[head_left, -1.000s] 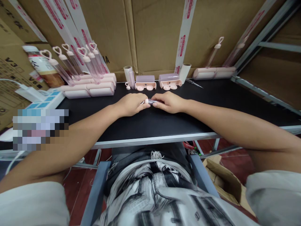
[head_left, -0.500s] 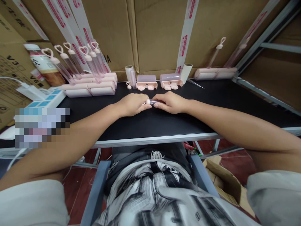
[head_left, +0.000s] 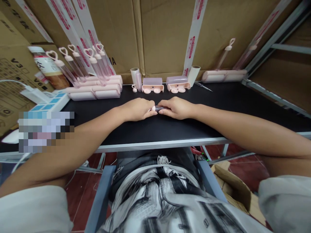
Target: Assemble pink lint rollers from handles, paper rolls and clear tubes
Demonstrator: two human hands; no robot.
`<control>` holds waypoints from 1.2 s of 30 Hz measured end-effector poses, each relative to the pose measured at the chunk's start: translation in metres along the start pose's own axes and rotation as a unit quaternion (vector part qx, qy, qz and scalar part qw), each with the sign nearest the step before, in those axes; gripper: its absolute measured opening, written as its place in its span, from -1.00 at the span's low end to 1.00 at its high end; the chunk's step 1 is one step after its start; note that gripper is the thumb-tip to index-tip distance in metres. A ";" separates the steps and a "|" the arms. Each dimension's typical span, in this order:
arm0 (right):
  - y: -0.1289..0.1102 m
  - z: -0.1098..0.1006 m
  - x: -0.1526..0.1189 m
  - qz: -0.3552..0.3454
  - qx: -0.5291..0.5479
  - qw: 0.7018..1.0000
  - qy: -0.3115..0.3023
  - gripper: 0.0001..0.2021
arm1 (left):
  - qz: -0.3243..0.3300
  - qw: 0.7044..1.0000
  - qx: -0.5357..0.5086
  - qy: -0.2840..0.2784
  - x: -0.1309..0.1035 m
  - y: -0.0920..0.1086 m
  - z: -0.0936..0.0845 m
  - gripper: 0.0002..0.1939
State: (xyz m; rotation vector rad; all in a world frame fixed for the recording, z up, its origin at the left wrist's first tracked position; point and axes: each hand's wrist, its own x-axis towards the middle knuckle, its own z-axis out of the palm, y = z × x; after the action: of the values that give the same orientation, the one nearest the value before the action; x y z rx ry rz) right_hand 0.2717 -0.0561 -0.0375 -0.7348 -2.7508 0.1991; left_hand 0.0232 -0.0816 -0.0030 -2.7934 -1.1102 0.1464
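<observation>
My left hand (head_left: 139, 109) is closed around a pale pink cap (head_left: 153, 108), its fingers hiding most of it. Joined to that cap is a short stretch of clear tube (head_left: 159, 108), which the thumb and fingers of my right hand (head_left: 178, 107) pinch from the other side. The piece lies level between both hands, just above the black tabletop (head_left: 143, 132). Beyond the hands are two pink holders (head_left: 153, 88) (head_left: 178, 86) with lilac translucent covers. A small heart-topped cap (head_left: 134, 88) stands by an upright clear tube (head_left: 138, 81).
Several clear tubes with heart-shaped tops (head_left: 63, 66) stand in pink bases (head_left: 82, 94) at back left, near a bottle (head_left: 50, 68) and a power strip (head_left: 52, 103). White rolls (head_left: 194, 76), a thin metal tool (head_left: 204, 86) and another pink base (head_left: 224, 76) line the cardboard wall.
The view has shifted slightly, so everything appears a little further right. Both hands keep their hold on the capped tube, with slightly more of it showing between them.
</observation>
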 end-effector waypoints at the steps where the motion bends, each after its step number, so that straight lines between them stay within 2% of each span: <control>1: -0.001 0.000 0.000 -0.003 -0.001 1.000 -0.007 -0.58 | 0.003 1.000 0.004 -0.008 0.000 0.001 0.000 -0.65; 4: 0.000 0.000 -0.001 -0.004 0.003 1.000 -0.002 -0.57 | 0.000 1.000 0.001 -0.011 0.000 0.003 0.001 -0.66; 11: 0.001 0.002 -0.002 -0.003 0.015 0.999 0.031 -0.53 | -0.017 0.999 -0.022 0.037 0.000 0.002 0.007 -0.70; 16: -0.001 0.002 -0.001 -0.003 0.046 0.996 0.073 -0.54 | -0.041 0.998 -0.007 0.057 -0.001 0.002 0.006 -0.69; 22: -0.001 -0.005 0.005 0.004 0.078 0.997 0.009 -0.59 | -0.034 0.999 -0.018 0.025 0.002 -0.003 0.010 -0.68; 26: 0.003 -0.005 0.010 0.026 0.133 0.991 0.015 -0.58 | -0.039 0.995 -0.056 0.070 0.006 -0.009 0.015 -0.68; 29: 0.008 -0.009 0.012 0.040 0.177 0.983 0.019 -0.48 | -0.023 0.987 -0.106 0.117 0.008 -0.011 0.015 -0.64; 31: 0.015 -0.016 0.011 0.050 0.168 0.982 0.065 -0.42 | -0.022 0.979 -0.136 0.151 0.009 -0.013 0.015 -0.61; 33: 0.031 -0.027 0.007 0.086 0.115 0.975 0.168 -0.41 | -0.033 0.970 -0.161 0.180 0.010 -0.014 0.016 -0.58; 36: 0.076 -0.047 -0.009 0.185 0.014 0.925 0.332 -0.45 | -0.059 0.950 -0.213 0.221 0.011 -0.019 0.018 -0.61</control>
State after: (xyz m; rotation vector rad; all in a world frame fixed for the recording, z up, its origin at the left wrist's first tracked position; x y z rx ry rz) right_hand 0.3288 0.0076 -0.0110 -1.0760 -1.9524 0.0471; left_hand 0.0153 -0.0588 -0.0182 -2.8666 -1.2994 -0.7823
